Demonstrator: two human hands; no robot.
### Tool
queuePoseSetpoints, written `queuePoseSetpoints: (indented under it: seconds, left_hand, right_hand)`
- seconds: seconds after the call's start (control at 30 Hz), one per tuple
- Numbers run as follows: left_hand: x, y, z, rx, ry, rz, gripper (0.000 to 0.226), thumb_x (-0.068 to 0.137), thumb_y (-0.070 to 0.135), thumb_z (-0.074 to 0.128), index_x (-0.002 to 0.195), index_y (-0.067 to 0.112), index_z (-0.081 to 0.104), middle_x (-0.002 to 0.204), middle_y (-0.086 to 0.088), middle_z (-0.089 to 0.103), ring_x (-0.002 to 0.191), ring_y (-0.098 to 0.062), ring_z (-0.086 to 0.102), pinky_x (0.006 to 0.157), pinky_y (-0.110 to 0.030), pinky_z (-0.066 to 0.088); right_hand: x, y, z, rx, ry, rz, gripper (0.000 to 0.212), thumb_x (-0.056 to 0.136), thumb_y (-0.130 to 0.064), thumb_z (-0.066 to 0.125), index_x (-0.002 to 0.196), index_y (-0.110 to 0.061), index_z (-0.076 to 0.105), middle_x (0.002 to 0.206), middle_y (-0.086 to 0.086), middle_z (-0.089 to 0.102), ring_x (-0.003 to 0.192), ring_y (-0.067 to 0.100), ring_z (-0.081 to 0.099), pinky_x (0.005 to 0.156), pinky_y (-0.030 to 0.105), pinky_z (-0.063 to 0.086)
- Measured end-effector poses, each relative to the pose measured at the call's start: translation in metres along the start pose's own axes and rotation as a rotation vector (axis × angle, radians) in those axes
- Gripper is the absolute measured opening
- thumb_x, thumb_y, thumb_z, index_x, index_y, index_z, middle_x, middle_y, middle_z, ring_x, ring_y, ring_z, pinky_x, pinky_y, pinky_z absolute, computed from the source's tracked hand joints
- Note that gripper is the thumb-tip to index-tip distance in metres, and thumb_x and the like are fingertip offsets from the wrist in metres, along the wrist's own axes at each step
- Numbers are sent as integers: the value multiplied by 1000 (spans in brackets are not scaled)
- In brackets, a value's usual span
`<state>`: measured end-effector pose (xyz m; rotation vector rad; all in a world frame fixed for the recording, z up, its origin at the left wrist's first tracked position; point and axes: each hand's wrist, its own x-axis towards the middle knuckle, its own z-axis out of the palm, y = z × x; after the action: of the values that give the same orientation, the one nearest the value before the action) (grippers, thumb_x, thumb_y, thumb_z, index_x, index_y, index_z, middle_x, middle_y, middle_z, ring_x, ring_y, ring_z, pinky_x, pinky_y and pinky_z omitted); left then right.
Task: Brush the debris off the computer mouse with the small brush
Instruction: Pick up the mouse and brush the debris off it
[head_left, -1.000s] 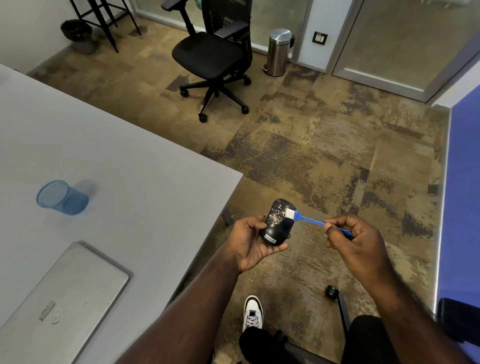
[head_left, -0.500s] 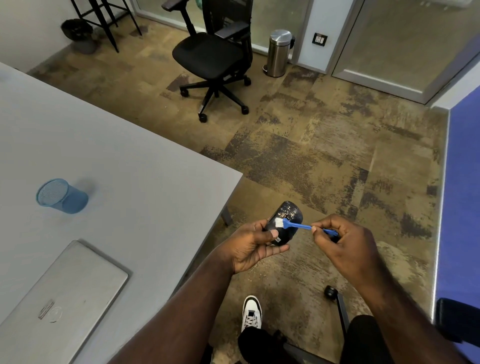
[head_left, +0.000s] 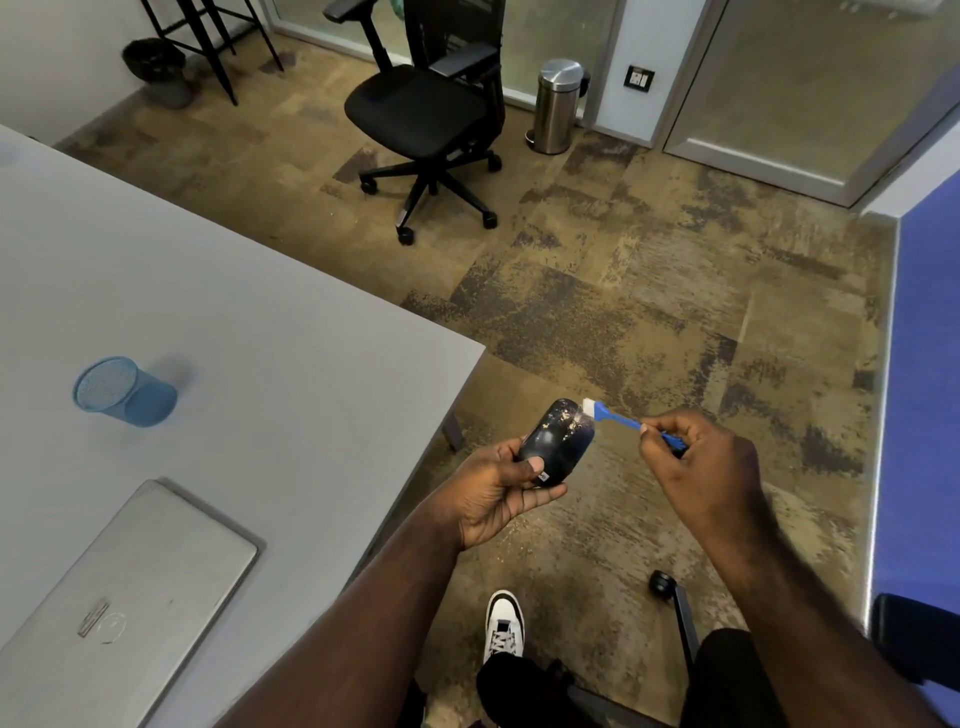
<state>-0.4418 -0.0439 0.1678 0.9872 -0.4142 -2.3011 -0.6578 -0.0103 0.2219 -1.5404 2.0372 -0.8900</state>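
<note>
My left hand (head_left: 493, 493) grips a black computer mouse (head_left: 558, 441), held tilted above the carpet just off the table's corner. Pale specks of debris cling to the mouse's upper half. My right hand (head_left: 701, 467) pinches the handle of a small blue brush (head_left: 615, 418). The brush's white bristles touch the mouse's top right edge. Part of the handle is hidden inside my fingers.
A grey table (head_left: 234, 338) fills the left, with a blue mesh cup (head_left: 124, 392) and a shut silver laptop (head_left: 119, 603) on it. A black office chair (head_left: 426, 114) and a steel bin (head_left: 558, 104) stand further back. My white shoe (head_left: 504, 623) rests on the carpet.
The brush head swept from the mouse's right edge across to its lower left, and now is back at the top right edge. Less debris shows on the mouse.
</note>
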Motion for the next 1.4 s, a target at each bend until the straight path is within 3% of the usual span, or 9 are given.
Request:
queuePoseSetpoints:
  seconds: [0.2,0.37,0.57,0.67,0.87,1.0,1.17,1.3,1.4]
  left_hand:
    - [-1,1,-1,-5,13,7,44,93,-8,45,137,-10,40,143,-33,43,131,-42,46,100,-49,46]
    - [-2,2,0,-17,15,6,37,93,-9,44,130,-10,44,140,-34,45,131,-43,46,98,-48,48]
    - [-2,2,0,-28,24,6,40,94,-8,44,133,-10,43,140,-34,45,127,-42,49,98,-48,48]
    - [-3,2,-1,-33,17,6,38,93,-8,45,131,-9,45,139,-34,46,127,-42,50,99,-48,48]
    - [-1,2,-2,-70,29,12,41,92,-7,47,133,-9,44,139,-33,46,125,-41,52,99,-49,48]
    - [-3,1,-2,-79,33,23,40,93,-7,47,133,-10,44,139,-33,46,124,-41,52,99,-49,48]
    - [-5,2,-1,-102,26,33,42,94,-6,44,135,-11,40,140,-34,45,119,-38,56,97,-47,50]
    - [-8,3,0,-128,19,28,41,94,-7,43,135,-12,40,139,-34,45,117,-38,58,96,-47,51]
    - [-9,4,0,-140,20,31,42,94,-7,43,135,-12,39,138,-34,46,114,-38,60,96,-48,51]
  right_hand:
    - [-8,-1,3,120,-152,2,9,82,-22,70,74,-26,71,52,-16,61,35,3,43,35,13,29]
    - [6,7,2,91,-7,116,9,88,-19,71,81,-25,72,51,-5,63,39,7,49,37,25,41]
    - [1,6,5,74,-127,43,9,83,-24,70,76,-30,71,53,-3,63,38,6,47,36,25,37]
    - [9,8,3,29,-10,106,9,87,-22,70,82,-28,71,56,-3,66,44,20,60,37,33,45]
    - [3,4,3,93,-135,56,9,83,-23,69,75,-29,70,55,-3,65,39,5,50,36,23,39]
    - [14,9,-2,26,2,150,6,87,-19,71,88,-15,76,61,0,69,51,21,66,43,29,50]
    - [8,8,0,123,-107,106,18,84,-14,71,75,-30,70,54,0,66,43,13,56,38,19,41]
    - [13,14,1,23,-10,181,6,87,-19,70,83,-22,74,55,-2,67,39,7,53,34,18,39]
    - [12,14,-1,130,-26,167,9,87,-19,70,82,-25,73,51,-4,66,38,0,53,33,12,37]
